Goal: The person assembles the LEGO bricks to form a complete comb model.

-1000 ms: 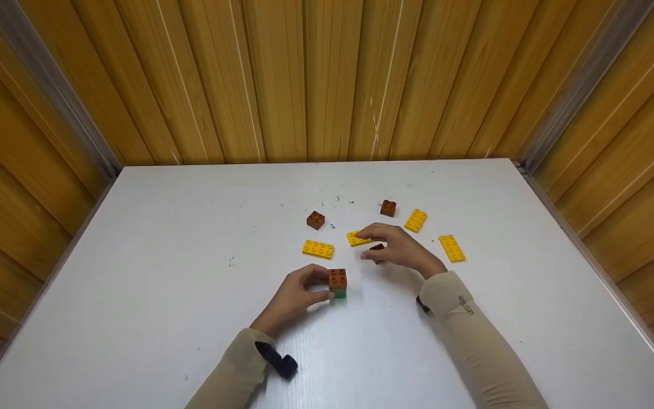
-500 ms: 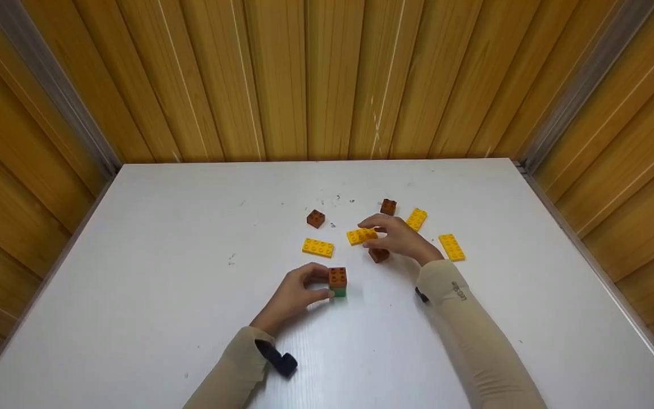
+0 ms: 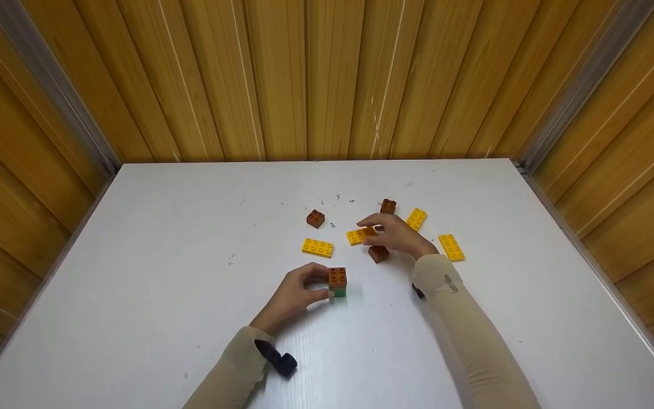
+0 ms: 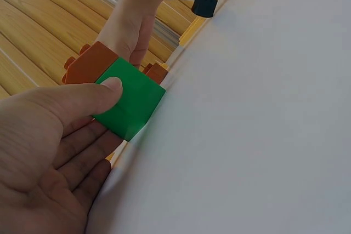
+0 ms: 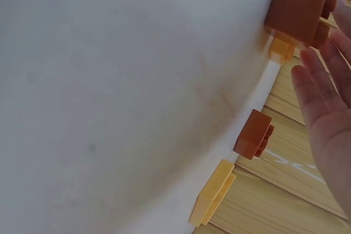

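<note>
My left hand [image 3: 296,295] grips a small stack from its left side: an orange-brown toy brick [image 3: 337,276] on top of a green brick [image 3: 338,292]. In the left wrist view the thumb lies on the green brick [image 4: 134,102]. Farther right, my right hand [image 3: 399,234] pinches an orange-brown brick [image 3: 368,232] at the right end of a yellow flat brick [image 3: 353,237]. Whether those two are joined cannot be told. Another brown brick [image 3: 378,254] lies just under the right hand; the right wrist view shows a brown brick [image 5: 296,6] close up.
A yellow brick [image 3: 318,247] and a brown brick [image 3: 315,218] lie left of the right hand. Beyond and right of it are a brown brick [image 3: 388,206] and yellow bricks [image 3: 416,218] [image 3: 452,247]. The white table [image 3: 162,255] meets wood-patterned walls [image 3: 327,85].
My right hand has shifted slightly back and left, uncovering the brown brick beneath it. The orange-brown brick between its fingers has come into sight. The left hand and its stack stay in place.
</note>
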`<state>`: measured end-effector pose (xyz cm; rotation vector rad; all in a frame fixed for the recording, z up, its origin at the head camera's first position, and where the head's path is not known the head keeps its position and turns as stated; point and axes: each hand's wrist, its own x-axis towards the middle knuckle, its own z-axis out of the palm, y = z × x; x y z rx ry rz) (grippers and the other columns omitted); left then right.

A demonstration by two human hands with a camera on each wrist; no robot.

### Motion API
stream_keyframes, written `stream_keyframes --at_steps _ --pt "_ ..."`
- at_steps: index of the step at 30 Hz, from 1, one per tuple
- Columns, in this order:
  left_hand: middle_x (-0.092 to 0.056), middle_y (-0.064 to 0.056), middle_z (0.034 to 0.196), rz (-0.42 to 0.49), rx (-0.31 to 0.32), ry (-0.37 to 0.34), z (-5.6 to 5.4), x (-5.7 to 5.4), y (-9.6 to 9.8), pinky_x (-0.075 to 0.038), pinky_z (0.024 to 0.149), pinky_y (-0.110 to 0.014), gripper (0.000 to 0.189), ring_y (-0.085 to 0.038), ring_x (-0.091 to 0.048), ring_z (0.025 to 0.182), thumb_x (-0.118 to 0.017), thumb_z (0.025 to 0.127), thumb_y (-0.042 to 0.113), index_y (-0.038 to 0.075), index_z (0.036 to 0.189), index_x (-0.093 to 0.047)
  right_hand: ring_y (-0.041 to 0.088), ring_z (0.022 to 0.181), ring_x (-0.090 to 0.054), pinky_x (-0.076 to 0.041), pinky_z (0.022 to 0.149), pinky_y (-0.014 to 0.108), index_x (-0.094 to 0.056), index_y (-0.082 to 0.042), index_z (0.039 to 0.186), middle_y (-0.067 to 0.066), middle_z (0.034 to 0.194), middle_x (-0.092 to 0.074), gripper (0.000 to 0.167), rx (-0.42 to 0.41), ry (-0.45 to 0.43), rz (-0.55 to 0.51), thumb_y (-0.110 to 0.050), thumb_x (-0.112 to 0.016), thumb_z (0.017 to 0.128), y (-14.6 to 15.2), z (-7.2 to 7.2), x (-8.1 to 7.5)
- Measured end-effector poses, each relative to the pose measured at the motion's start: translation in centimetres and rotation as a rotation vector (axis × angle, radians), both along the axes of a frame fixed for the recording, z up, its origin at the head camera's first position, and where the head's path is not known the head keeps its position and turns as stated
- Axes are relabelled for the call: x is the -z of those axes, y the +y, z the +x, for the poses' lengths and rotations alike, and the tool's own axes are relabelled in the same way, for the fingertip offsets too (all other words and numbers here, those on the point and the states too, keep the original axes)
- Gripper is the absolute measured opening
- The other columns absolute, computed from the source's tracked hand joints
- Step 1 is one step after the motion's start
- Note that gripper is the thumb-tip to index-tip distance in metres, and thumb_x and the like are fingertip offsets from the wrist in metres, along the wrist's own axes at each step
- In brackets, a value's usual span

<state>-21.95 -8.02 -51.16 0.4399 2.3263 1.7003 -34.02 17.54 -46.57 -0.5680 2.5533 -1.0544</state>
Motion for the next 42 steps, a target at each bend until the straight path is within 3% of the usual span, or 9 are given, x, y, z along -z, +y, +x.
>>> stream_keyframes --at_steps 7,18,25,34,42 --pt "-0.067 -0.002 0.116 -0.002 -0.016 -0.016 0.0 0.4 -0.1 -0.047 0.099 -0.039 0.035 -0.017 -0.061 0.108 -0.074 0.083 0.016 0.015 0.116 -0.061 0.028 0.128 -0.050 -0.038 0.110 0.044 -0.059 -0.006 0.129 0.013 0.135 -0.056 0.041 -0.004 -0.010 -0.011 -0.011 -0.067 0.089 -0.2 -0.3 0.2" --pt "-0.067 0.000 0.116 -0.014 -0.016 -0.018 -0.1 0.3 0.1 -0.046 0.100 -0.039 0.035 -0.016 -0.061 0.108 -0.075 0.083 0.019 0.017 0.116 -0.062 0.026 0.126 -0.048 -0.035 0.111 0.047 -0.058 -0.013 0.132 0.007 0.138 -0.054 0.045 0.050 -0.045 0.072 -0.016 -0.069 0.088 -0.4 -0.2 0.3" --pt "-0.067 0.000 0.116 -0.014 -0.014 -0.019 -0.1 0.3 0.0 -0.046 0.100 -0.040 0.034 -0.016 -0.061 0.108 -0.075 0.083 0.019 0.018 0.115 -0.062 0.021 0.122 -0.049 -0.035 0.111 0.044 -0.056 -0.018 0.135 0.004 0.141 -0.051 0.050 0.088 -0.093 0.140 -0.020 -0.071 0.087 -0.7 -0.1 0.3" --pt "-0.066 -0.004 0.117 -0.002 -0.011 -0.018 -0.1 0.5 0.0 -0.046 0.100 -0.040 0.036 -0.019 -0.062 0.109 -0.075 0.083 0.017 0.014 0.117 -0.061 0.021 0.121 -0.049 -0.036 0.110 0.043 -0.057 -0.015 0.133 0.005 0.138 -0.053 0.047 0.048 -0.060 0.174 -0.018 -0.069 0.088 -0.9 0.0 0.4" --pt "-0.066 -0.002 0.117 -0.016 -0.013 -0.016 -0.2 0.5 0.0 -0.046 0.100 -0.039 0.036 -0.017 -0.062 0.109 -0.075 0.083 0.017 0.016 0.117 -0.062 0.021 0.107 -0.052 -0.043 0.103 0.040 -0.061 -0.015 0.129 0.004 0.130 -0.057 0.042 0.048 -0.066 0.148 -0.014 -0.069 0.088 -1.0 0.0 0.5"
